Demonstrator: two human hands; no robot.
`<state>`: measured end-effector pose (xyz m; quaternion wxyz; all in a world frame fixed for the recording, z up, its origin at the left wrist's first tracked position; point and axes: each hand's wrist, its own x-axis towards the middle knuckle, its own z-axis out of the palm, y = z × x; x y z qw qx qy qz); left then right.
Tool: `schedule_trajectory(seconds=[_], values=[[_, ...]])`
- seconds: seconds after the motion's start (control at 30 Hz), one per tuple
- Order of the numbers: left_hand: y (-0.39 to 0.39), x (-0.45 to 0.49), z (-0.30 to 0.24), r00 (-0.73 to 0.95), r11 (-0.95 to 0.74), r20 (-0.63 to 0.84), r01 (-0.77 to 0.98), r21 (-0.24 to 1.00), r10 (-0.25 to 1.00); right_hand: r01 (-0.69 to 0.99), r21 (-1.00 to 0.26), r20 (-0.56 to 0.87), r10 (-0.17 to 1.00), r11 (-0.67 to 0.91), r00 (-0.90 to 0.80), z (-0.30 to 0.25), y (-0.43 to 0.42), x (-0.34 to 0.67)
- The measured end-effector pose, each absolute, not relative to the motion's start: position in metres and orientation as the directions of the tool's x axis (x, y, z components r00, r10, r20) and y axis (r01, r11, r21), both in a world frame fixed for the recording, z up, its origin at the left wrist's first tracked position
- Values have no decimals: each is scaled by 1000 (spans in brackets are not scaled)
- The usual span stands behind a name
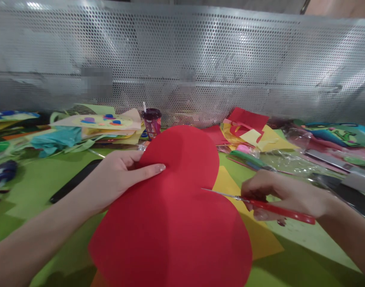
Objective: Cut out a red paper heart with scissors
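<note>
A large red paper shape [173, 215] with rounded lobes fills the middle of the view, held up over the green table. My left hand [122, 175] grips its upper left edge, thumb on top and fingers behind. My right hand [278, 195] is closed on red-handled scissors [260, 203], whose metal blades point left and meet the red paper's right edge. A yellow paper sheet [254, 227] lies under the red shape on the right.
A perforated metal wall [200, 59] runs along the back. A dark cup with a straw [152, 121] stands behind the paper. Coloured paper scraps pile at the left [81, 127] and right [251, 127]. A black flat object [71, 183] lies left; plastic wrappers [305, 159] right.
</note>
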<state>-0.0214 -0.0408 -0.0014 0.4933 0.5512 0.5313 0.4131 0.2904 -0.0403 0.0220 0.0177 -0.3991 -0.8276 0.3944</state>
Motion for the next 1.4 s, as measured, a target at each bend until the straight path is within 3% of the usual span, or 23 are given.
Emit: schedule_trajectory(seconds=[0.73,1.4], values=[[-40,-23,-2,89,59,-78,205,977,993,590,-677,-218,646,440,-732,19,-38,293],[-43,-14,6,16,86,-91,185,979,996,651,-667,-274,693,363,-667,23,-41,295]])
